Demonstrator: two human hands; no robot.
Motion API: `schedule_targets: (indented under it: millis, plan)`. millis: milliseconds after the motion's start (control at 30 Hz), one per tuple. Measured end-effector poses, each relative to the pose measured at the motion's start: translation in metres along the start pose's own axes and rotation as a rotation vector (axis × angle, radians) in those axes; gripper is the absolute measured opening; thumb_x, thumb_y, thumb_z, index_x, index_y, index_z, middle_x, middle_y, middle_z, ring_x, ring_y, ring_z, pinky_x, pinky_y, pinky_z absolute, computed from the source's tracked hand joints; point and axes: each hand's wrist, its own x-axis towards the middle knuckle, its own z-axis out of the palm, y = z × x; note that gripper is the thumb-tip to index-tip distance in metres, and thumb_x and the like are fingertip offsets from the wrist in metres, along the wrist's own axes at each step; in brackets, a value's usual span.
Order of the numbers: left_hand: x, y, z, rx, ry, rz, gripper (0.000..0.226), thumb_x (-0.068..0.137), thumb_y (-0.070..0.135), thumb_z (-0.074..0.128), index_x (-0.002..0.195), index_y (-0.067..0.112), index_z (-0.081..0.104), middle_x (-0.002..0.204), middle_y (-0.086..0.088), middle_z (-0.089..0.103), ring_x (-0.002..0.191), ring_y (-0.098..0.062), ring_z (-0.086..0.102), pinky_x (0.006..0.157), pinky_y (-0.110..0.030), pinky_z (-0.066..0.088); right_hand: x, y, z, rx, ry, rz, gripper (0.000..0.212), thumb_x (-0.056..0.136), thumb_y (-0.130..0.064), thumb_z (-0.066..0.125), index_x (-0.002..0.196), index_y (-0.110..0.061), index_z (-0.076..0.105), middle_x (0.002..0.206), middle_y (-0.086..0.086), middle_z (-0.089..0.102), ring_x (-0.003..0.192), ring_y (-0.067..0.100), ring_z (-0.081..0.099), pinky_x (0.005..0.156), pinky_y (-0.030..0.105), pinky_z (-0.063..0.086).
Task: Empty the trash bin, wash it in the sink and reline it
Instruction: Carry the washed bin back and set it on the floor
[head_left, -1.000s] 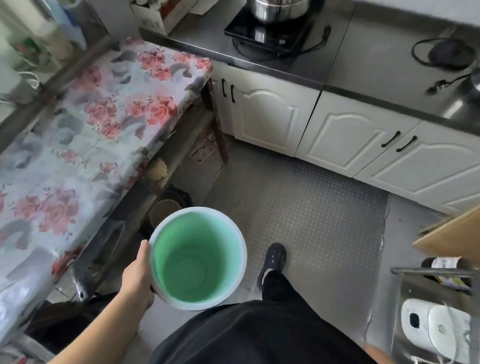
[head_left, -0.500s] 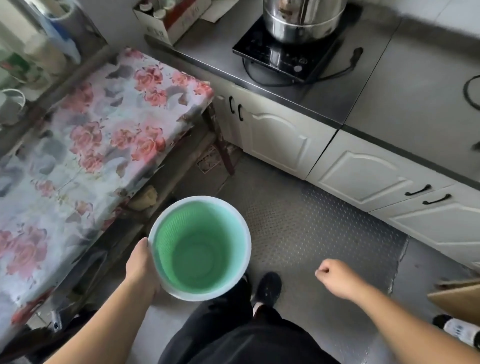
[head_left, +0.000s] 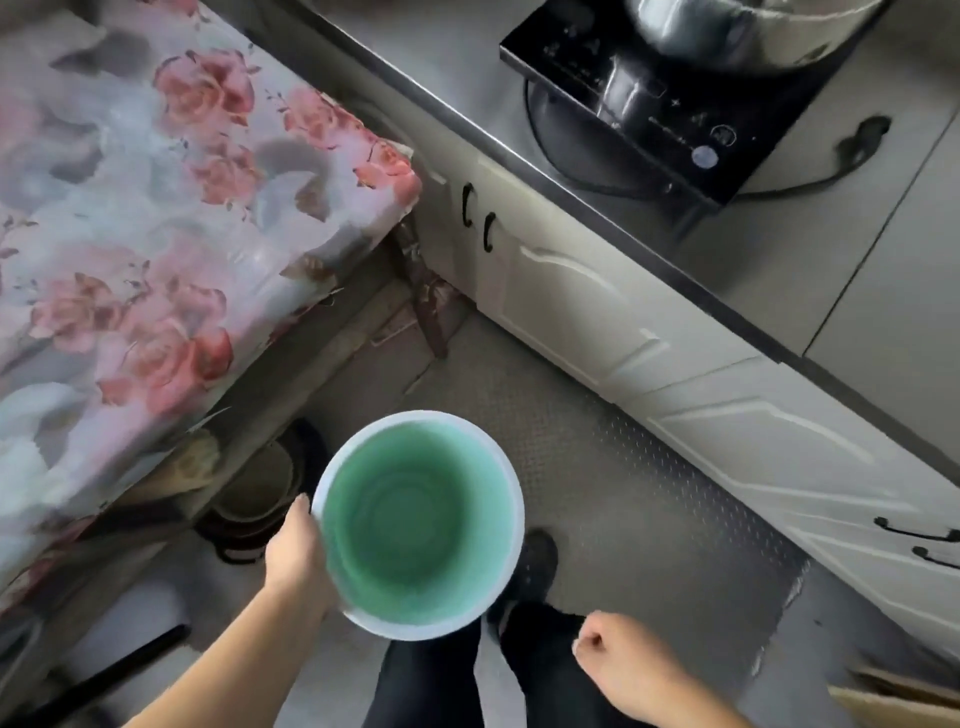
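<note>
The trash bin (head_left: 415, 535) is a round green basket with a pale rim, seen from above and empty inside. My left hand (head_left: 296, 551) grips its left rim and holds it above the floor in front of my legs. My right hand (head_left: 618, 670) hangs free at the lower right, fingers curled into a loose fist, holding nothing. No sink or liner shows in this view.
A table with a rose-patterned cloth (head_left: 156, 234) stands at the left, dark pots (head_left: 260, 499) under it. White cabinets (head_left: 649, 364) and a grey counter run along the right, carrying an induction hob (head_left: 660, 104) with a steel pot (head_left: 737, 31). Grey studded mat (head_left: 649, 509) covers the floor.
The view has moved closer to the counter and the hob. The bin stays in my left hand; my right hand has swung into view and drawn back toward my body.
</note>
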Motion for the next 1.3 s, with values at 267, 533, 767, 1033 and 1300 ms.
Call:
schedule_targets:
  millis: [267,533,767,1033,1300]
  plan:
    - [0.153,-0.021,0.162,-0.133,-0.107,0.016,0.052,0.107,0.048,0.019,0.148,0.026,0.043,0.145,-0.001,0.053,0.121,-0.011,0.059,0.074,-0.02,0.057,0.196,-0.002,0.039,-0.137,-0.144,-0.113,0.021,0.091,-0.032,0.042,0.076,-0.02,0.05,0.072,-0.006,0.053,0.066,0.016,0.047,0.056,0.032,0.034]
    - [0.23,-0.033,0.263,-0.082,-0.162,-0.036,0.024,0.088,0.025,0.057,0.067,0.02,0.066,0.054,0.004,0.066,0.046,-0.016,0.065,0.041,-0.024,0.051,0.309,0.002,0.055,-0.28,-0.212,-0.236,0.024,0.093,-0.038,0.043,0.089,-0.018,0.056,0.094,0.002,0.059,0.082,0.022,0.053,0.07,0.035,0.044]
    - [0.284,-0.04,0.303,-0.114,-0.374,-0.07,0.027,0.099,0.03,0.045,0.115,0.022,0.064,0.112,-0.01,0.061,0.1,-0.029,0.06,0.106,-0.055,0.047,0.356,0.004,0.031,-0.19,-0.153,-0.222,0.018,0.091,-0.041,0.047,0.086,-0.025,0.055,0.08,-0.011,0.054,0.075,0.014,0.053,0.056,0.025,0.036]
    - [0.321,-0.054,0.302,-0.093,-0.304,-0.063,0.036,0.099,0.04,0.046,0.109,0.01,0.063,0.118,-0.019,0.063,0.109,-0.036,0.062,0.103,-0.054,0.049,0.379,-0.002,0.023,-0.162,-0.14,-0.24,0.022,0.091,-0.042,0.046,0.087,-0.025,0.058,0.081,-0.009,0.058,0.074,0.013,0.053,0.053,0.021,0.033]
    - [0.324,-0.058,0.295,0.108,-0.151,-0.002,0.057,0.085,0.06,0.044,0.115,0.017,0.068,0.114,-0.009,0.071,0.102,-0.032,0.067,0.098,-0.054,0.053,0.37,-0.01,0.031,-0.114,-0.151,-0.219,0.021,0.089,-0.039,0.047,0.084,-0.022,0.058,0.081,-0.007,0.062,0.072,0.009,0.055,0.053,0.024,0.038]
